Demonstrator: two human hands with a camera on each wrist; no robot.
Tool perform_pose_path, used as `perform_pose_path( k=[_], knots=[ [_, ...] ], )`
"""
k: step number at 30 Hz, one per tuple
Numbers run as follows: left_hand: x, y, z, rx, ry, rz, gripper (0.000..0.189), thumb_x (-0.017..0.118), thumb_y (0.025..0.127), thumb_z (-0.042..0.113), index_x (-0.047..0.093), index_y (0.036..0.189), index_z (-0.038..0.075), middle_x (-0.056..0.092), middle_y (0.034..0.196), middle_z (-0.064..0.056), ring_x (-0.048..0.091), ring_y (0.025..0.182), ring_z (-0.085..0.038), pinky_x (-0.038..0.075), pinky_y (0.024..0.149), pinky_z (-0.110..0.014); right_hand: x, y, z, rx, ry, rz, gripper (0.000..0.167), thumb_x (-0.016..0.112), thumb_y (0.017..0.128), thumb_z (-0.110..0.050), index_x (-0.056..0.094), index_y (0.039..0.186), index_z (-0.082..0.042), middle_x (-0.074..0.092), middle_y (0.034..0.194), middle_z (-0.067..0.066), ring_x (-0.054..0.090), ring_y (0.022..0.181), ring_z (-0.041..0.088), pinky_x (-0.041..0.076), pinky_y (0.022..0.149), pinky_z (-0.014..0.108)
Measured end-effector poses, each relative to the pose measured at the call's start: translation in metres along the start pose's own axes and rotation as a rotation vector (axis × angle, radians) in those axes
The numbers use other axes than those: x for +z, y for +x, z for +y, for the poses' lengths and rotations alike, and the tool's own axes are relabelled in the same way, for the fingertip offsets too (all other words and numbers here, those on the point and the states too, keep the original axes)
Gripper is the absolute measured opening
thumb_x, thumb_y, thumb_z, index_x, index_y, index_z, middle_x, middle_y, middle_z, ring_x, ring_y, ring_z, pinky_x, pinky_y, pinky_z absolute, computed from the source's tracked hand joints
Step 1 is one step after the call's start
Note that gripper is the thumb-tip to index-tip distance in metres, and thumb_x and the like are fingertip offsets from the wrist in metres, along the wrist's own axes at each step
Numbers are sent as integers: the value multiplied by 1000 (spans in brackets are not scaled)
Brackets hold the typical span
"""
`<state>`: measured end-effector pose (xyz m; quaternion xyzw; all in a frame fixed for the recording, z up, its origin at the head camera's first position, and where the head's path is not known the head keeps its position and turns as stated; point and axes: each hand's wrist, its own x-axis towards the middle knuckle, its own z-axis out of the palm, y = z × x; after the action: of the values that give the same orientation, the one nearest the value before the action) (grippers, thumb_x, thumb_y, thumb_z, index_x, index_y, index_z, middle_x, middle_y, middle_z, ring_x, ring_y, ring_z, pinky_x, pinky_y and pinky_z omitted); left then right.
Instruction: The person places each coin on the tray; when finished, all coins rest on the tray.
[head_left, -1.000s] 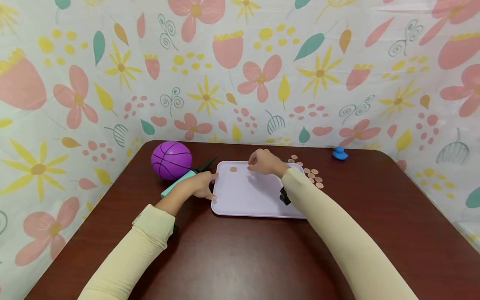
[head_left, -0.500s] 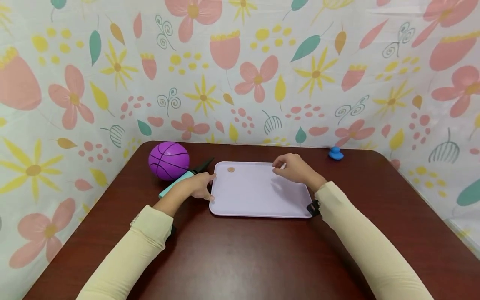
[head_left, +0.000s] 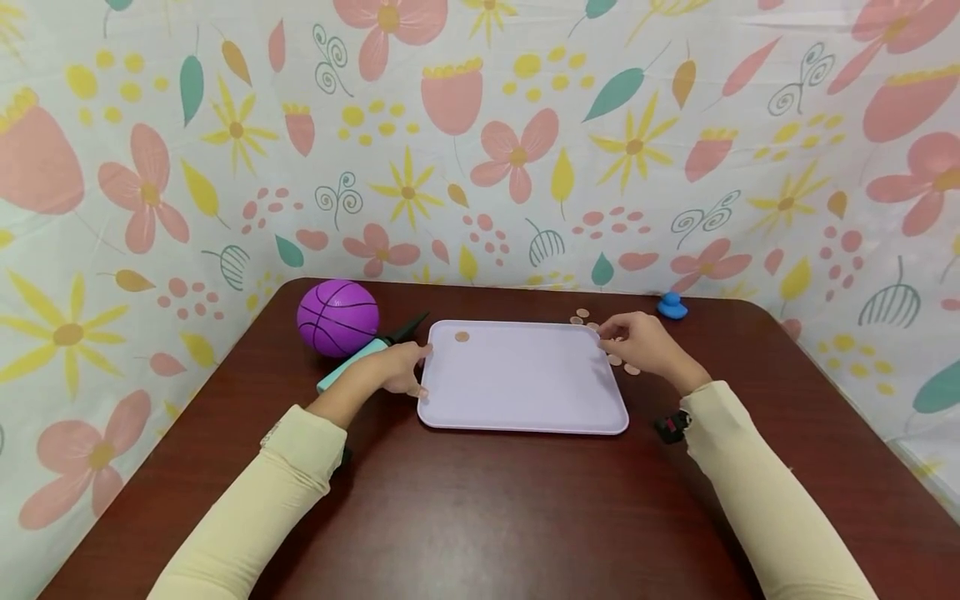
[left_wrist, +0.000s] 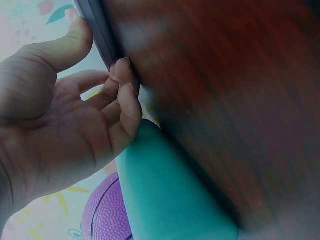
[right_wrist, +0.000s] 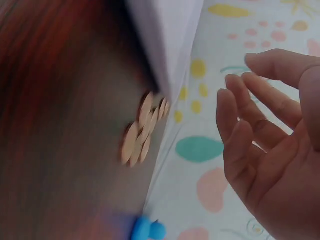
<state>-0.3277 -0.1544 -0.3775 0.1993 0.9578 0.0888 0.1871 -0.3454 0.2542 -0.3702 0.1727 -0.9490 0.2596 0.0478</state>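
Your left hand (head_left: 399,367) was at the left side of the pale lilac tray (head_left: 525,379), its thumb and forefinger spread apart along the rim and touching it. The fingers were relaxed and loosely bent, resting against the tray rather than clenched. Just beside that hand, partly hidden behind its wrist in the head view, lay a turquoise-handled tool (head_left: 348,367) with a black pointed end; in the left wrist view its handle stood close under your lower fingers.

Your right hand (head_left: 641,340) hung by the tray's far right corner, palm turned inward, fingers gently bent and released, with a gap between thumb and fingertips. The head view made it hard to say whether the fingertips touched the rim there or only hovered near it.

One copper-coloured coin (head_left: 462,337) lay flat on the tray near its far left corner. More coins (right_wrist: 131,142) lay clustered on the table just outside the tray's right side, some touching or overlapping; in the head view your right hand covered part of that cluster.

A purple ball (head_left: 338,317) with black lines sat behind the turquoise handle, at your left. A blue toy duck (head_left: 672,306) stood near the far edge of the dark brown table (head_left: 525,508), beyond your right hand.
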Motion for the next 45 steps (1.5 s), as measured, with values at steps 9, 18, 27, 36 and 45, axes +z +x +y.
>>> perform_pose_path(
  k=[9,18,27,36,45],
  knots=[
    [2,0,2,4,-18,-20,93,78,87,29,24,155,-3,54,137,-20,49,128,-29,37,109,-38,-7,-17,30,57,-44,-144,27,74,88,-16,71,106,4,70,95,13,60,75,20,50,65,34],
    [2,0,1,-13,-29,-12,93,78,87,27,22,155,-4,48,144,-22,43,136,-32,33,112,-40,-10,-14,52,93,-85,-216,27,76,88,-22,74,101,1,70,87,5,58,80,22,50,69,36],
    [0,-2,1,-35,-33,-35,92,75,90,27,19,156,-2,40,152,-21,36,141,-33,30,114,-41,-11,-11,52,145,-77,-271,30,76,89,-25,73,99,2,67,81,4,56,75,20,49,66,34],
    [-1,-2,1,-24,-36,-37,93,76,89,28,19,156,-3,41,151,-21,37,140,-32,30,114,-41,-15,-11,50,191,-83,-321,26,75,89,-26,75,88,0,65,74,3,54,71,19,48,63,33],
    [-1,-1,2,-20,-32,-54,93,74,90,28,16,156,-4,36,154,-21,34,142,-31,28,115,-41,-15,-9,56,219,-50,-331,23,74,90,-23,73,92,1,65,74,4,53,72,21,47,63,32]
  ],
)
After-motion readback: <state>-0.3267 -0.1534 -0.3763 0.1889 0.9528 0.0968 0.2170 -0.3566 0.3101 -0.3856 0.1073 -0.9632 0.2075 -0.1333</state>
